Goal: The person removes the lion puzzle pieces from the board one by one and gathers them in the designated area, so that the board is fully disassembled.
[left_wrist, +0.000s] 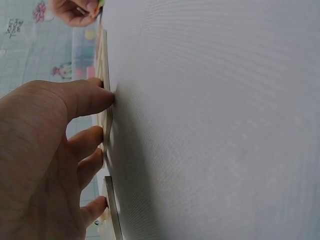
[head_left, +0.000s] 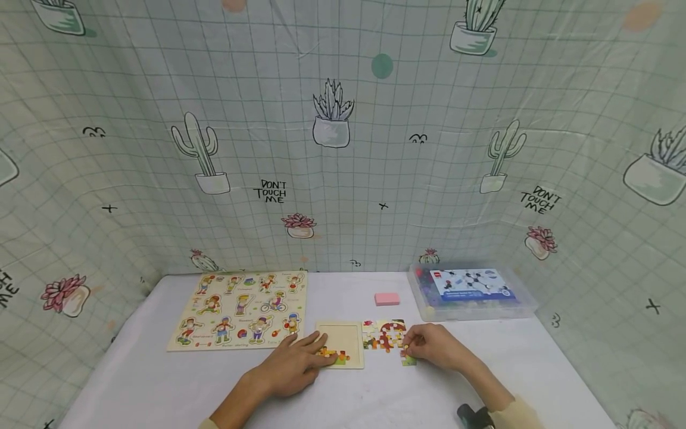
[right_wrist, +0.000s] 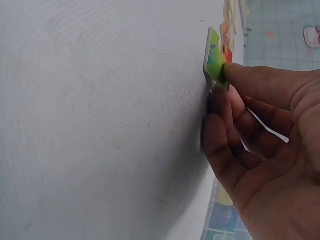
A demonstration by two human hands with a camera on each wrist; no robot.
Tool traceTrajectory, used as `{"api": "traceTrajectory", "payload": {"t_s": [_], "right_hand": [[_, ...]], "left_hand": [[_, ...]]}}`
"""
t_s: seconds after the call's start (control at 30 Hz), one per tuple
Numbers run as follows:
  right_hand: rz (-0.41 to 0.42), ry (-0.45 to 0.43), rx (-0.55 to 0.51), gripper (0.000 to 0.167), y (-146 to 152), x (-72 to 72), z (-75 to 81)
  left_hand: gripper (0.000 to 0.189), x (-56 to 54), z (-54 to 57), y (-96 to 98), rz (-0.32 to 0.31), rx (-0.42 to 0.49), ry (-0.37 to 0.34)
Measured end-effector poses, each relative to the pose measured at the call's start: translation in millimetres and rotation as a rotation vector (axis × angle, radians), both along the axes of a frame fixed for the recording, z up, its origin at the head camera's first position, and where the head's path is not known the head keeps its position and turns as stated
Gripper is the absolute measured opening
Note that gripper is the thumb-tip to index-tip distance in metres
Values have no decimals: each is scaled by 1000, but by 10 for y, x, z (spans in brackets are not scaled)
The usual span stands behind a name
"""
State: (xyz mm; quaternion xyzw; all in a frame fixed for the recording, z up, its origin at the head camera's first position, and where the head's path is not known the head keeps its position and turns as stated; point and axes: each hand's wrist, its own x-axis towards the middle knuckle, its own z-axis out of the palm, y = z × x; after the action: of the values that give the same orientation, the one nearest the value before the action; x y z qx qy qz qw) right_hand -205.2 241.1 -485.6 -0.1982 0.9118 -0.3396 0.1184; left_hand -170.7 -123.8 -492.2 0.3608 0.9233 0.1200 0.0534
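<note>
My right hand (head_left: 436, 345) pinches a green jigsaw piece (right_wrist: 215, 62) between thumb and fingers, its edge tilted up off the cloth in the right wrist view. Just beyond lies a cluster of jigsaw pieces (head_left: 384, 335) in brown, green and yellow. My left hand (head_left: 292, 364) rests with spread fingers on the left side of a square wooden puzzle tray (head_left: 355, 339). A fingertip touches the joined pieces (head_left: 341, 358) along the tray's lower part. In the left wrist view, the left thumb (left_wrist: 90, 98) reaches down to the cloth beside the tray's edge.
A large wooden puzzle board (head_left: 230, 310) with sports figures lies at the left, close to the left hand. A pink block (head_left: 387, 299) sits behind the loose pieces. At the back right stands a clear plastic case (head_left: 471, 292). A dark object (head_left: 474, 416) is near the right forearm.
</note>
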Motion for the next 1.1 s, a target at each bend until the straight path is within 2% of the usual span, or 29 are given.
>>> {"api": "traceTrajectory", "payload": {"t_s": [1.1], "right_hand": [[10,48,40,9,-13,0,-10]], "left_hand": [[42,-10,-26,-1,-1,-9,1]]}}
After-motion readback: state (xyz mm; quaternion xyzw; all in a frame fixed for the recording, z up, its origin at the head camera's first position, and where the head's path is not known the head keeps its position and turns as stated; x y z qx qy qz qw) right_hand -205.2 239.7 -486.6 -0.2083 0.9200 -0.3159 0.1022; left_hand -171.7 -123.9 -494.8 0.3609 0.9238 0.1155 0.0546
